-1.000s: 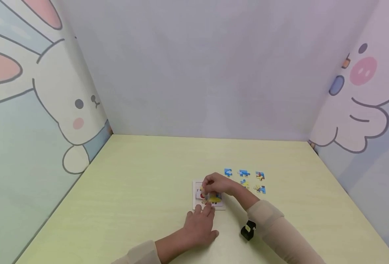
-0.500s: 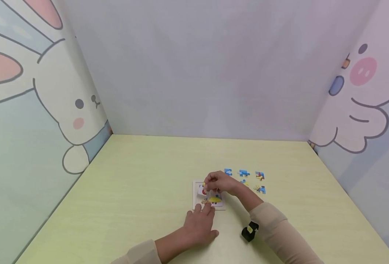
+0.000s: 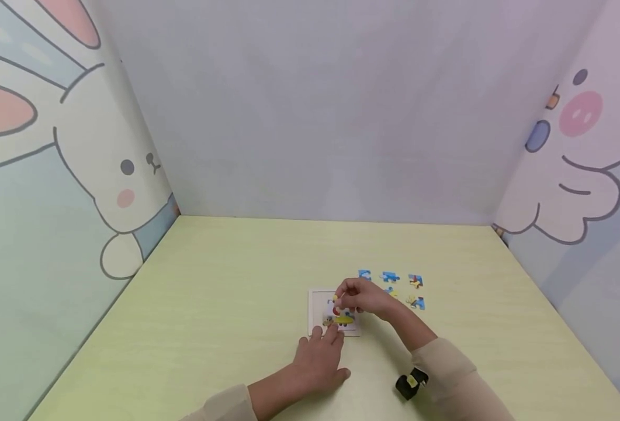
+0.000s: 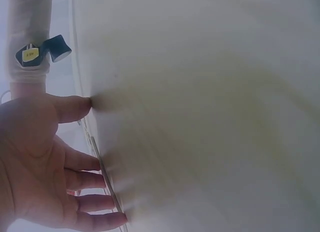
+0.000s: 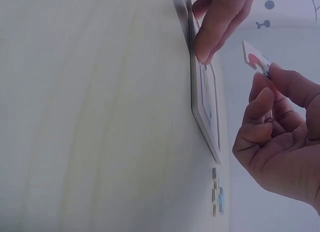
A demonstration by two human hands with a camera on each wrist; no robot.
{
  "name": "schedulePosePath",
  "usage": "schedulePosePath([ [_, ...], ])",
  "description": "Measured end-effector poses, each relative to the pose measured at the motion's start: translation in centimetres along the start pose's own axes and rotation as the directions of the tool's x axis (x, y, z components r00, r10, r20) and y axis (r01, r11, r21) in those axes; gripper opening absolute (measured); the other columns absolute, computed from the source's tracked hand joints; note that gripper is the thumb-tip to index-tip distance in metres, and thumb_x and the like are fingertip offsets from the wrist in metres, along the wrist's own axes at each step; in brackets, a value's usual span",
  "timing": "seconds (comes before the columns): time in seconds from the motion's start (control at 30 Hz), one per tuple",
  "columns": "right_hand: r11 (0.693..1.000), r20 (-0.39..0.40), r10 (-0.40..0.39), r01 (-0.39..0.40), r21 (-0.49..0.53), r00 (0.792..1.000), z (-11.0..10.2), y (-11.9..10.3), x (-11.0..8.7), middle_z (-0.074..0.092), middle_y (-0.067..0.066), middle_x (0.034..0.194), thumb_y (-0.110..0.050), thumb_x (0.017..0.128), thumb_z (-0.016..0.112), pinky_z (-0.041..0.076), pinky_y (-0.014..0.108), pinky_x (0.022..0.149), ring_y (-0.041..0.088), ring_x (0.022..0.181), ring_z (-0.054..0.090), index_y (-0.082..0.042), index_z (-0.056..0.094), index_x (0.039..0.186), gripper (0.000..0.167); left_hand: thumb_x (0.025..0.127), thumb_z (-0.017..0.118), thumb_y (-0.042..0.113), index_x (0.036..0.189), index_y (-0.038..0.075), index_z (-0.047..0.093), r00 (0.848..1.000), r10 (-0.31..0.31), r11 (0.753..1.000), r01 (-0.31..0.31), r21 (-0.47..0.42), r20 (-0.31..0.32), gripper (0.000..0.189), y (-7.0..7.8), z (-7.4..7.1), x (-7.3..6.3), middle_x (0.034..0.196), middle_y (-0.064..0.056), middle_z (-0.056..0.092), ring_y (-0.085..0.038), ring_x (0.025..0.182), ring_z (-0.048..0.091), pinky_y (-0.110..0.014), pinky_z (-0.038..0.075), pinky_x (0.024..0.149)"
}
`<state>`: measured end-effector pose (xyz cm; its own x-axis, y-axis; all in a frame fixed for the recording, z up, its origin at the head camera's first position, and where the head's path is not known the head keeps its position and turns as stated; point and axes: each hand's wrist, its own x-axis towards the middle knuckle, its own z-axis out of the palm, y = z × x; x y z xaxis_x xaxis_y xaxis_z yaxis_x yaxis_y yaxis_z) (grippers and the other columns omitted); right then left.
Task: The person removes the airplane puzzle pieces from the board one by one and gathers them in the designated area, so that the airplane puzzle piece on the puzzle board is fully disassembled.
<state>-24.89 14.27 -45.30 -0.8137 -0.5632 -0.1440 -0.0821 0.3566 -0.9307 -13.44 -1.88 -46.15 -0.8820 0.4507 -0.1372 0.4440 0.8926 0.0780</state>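
Observation:
A white puzzle piece with a red patch (image 5: 253, 60) is pinched between the thumb and fingers of my right hand (image 3: 364, 297). In the right wrist view the piece is tilted and apart from the tray. Below it lies a square, pale puzzle tray (image 3: 311, 313); pieces with a yellow shape (image 3: 344, 320) lie along its near side. My left hand (image 3: 319, 363) rests at the tray's near edge, fingers spread and fairly straight, with fingertips on the rim. Part of the tray's far right is hidden behind my right hand.
Several loose blue and yellow puzzle pieces (image 3: 390, 276) lie beyond and right of the tray, some partly covered by my right hand. A black wrist device (image 3: 411, 384) sits by the right sleeve. Cartoon-printed walls (image 3: 125, 193) flank the pale yellow table (image 3: 225, 263).
My right hand has shifted slightly to the right over the tray with the puzzle piece, uncovering the tray's left part. My left hand has stayed in place.

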Motion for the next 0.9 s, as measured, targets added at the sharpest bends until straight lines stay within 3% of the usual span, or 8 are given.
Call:
schedulePosePath([
  [0.27, 1.000, -0.025, 0.011, -0.011, 0.011, 1.000, -1.5, 0.4, -1.8, 0.063, 0.007, 0.080, -0.016, 0.088, 0.065, 0.038, 0.031, 0.053, 0.021, 0.061, 0.048, -0.001, 0.060, 0.096, 0.018, 0.080, 0.061, 0.057, 0.132, 0.012, 0.051, 1.000, 0.011, 0.999, -0.010, 0.036, -0.027, 0.070, -0.1, -0.3, 0.0, 0.137, -0.003, 0.042, -0.025, 0.108, 0.043, -0.042, 0.043, 0.071],
  [0.9, 0.998, -0.049, 0.064, -0.063, 0.011, 0.997, -3.3, 1.8, -4.4, 0.061, 0.006, 0.076, -0.014, 0.088, 0.064, 0.037, 0.028, 0.051, 0.018, 0.060, 0.046, 0.001, 0.059, 0.095, 0.017, 0.078, 0.064, 0.056, 0.131, 0.010, 0.051, 0.999, 0.019, 1.000, -0.018, 0.007, -0.043, 0.071, -0.4, 0.0, -0.1, 0.135, -0.004, 0.044, -0.025, 0.108, 0.043, -0.042, 0.043, 0.071],
])
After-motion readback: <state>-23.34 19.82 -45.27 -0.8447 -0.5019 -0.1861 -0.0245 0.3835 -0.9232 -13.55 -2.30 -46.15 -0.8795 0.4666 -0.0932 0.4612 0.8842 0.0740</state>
